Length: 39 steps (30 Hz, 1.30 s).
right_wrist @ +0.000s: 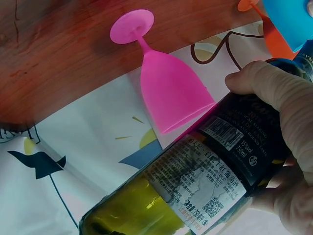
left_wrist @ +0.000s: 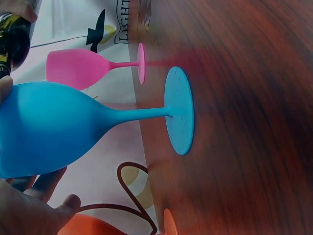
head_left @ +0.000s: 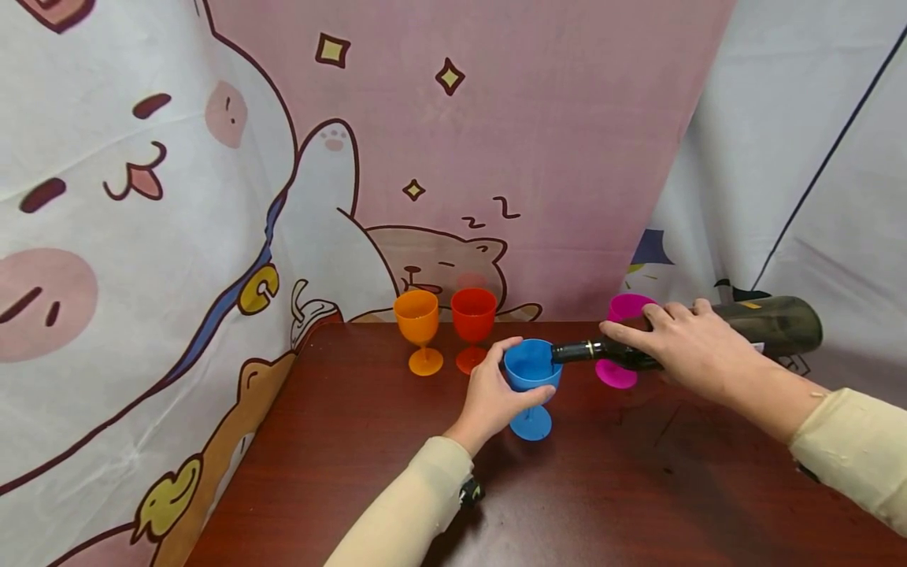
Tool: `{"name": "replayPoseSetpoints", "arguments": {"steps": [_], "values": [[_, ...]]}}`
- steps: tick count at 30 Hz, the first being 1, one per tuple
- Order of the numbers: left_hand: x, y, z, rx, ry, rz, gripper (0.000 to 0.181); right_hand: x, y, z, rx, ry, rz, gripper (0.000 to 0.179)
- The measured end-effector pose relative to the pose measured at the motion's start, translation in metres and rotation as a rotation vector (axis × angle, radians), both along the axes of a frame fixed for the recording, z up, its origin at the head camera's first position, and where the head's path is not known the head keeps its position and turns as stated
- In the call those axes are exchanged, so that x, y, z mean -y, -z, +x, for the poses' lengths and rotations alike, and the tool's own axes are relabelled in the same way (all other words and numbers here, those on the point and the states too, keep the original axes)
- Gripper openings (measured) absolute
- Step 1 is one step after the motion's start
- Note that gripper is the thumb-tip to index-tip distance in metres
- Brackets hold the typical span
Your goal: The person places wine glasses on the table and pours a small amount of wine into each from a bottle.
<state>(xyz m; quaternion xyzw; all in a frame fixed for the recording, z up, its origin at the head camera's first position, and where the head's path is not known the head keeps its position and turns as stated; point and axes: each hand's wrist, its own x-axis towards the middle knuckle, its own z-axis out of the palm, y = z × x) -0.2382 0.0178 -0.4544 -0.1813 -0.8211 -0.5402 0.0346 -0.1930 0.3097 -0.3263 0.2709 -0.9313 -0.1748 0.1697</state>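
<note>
My left hand holds the bowl of a blue goblet, thumb on the near side and fingers round the far left. In the left wrist view the goblet's round foot is at the tabletop. My right hand grips a dark green wine bottle at its shoulder. The bottle lies nearly level, its mouth at the blue goblet's rim, base to the right. Its printed label shows in the right wrist view. Whether liquid flows cannot be seen. A magenta goblet stands behind the bottle, partly covered.
An orange goblet and a red goblet stand side by side near the back of the brown wooden table. Cloth with cartoon animals hangs right behind the table's back edge and along its left side.
</note>
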Motion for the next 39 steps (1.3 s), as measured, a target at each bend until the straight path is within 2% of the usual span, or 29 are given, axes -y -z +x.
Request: {"name": "replayPoseSetpoints", "arguments": {"steps": [11,23,39], "values": [[0.0,-0.0021,0.0014,0.019,0.008,0.006,0.085,-0.001,-0.0003,0.0004,-0.015,-0.012,0.013,0.096],[0.0,-0.0033,0.0021,0.026,0.007,0.0,0.084,0.0008,0.0001,0.0002,0.011,0.005,0.011,0.096],[0.0002,-0.0012,0.0016,0.025,0.003,0.009,0.083,0.0028,-0.0008,0.0006,-0.001,-0.002,0.009,0.093]]}}
